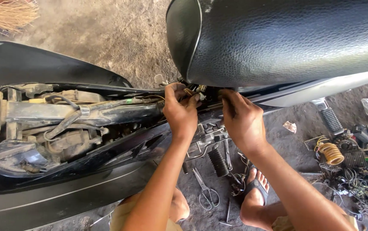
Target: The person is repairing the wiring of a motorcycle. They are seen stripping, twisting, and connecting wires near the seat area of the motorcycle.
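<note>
Under the front edge of the black seat (286, 38): left hand (180, 112) pinched shut on a small bundle of wires (191, 91), right hand (243, 119) curled against the frame there, grip impossible to tell. Scissors (205, 190) on the ground below the seat, near 1 sandalled foot (256, 192).

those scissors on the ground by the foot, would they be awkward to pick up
The scissors look like stiff metal, so they probably won't flex. Lying flat on the dirt floor, they seem unlikely to roll. The blades are slightly parted, so they may pivot when lifted.
</note>
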